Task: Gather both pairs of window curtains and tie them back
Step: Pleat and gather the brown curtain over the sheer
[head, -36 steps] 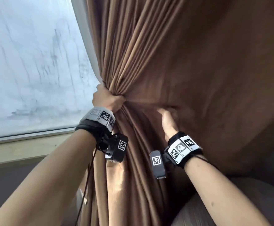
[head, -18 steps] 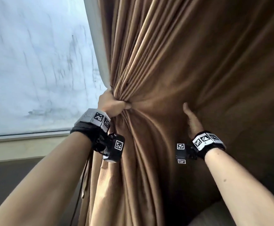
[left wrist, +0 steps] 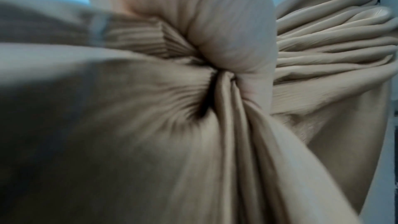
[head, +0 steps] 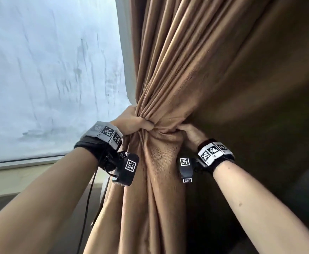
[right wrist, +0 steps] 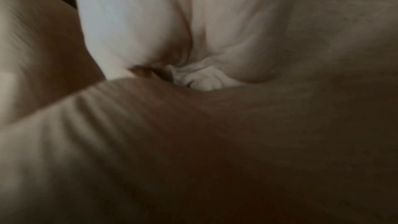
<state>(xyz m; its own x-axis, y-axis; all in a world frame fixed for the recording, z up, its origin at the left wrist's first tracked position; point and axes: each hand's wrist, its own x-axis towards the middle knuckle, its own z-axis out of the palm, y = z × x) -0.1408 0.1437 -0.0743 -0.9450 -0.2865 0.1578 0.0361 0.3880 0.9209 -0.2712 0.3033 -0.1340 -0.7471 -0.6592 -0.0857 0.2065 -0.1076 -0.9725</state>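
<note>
Half a second ago your right hand [head: 193,133] lay flat on the pleated brown fabric curtain [head: 195,74], well apart from your left hand [head: 133,121]; now it has come in and clutches the gathered neck just beside it. Your left hand keeps its fist around the bunch. The curtain hangs right of the frosted window pane [head: 49,76], pleats fanning above and below.
</note>
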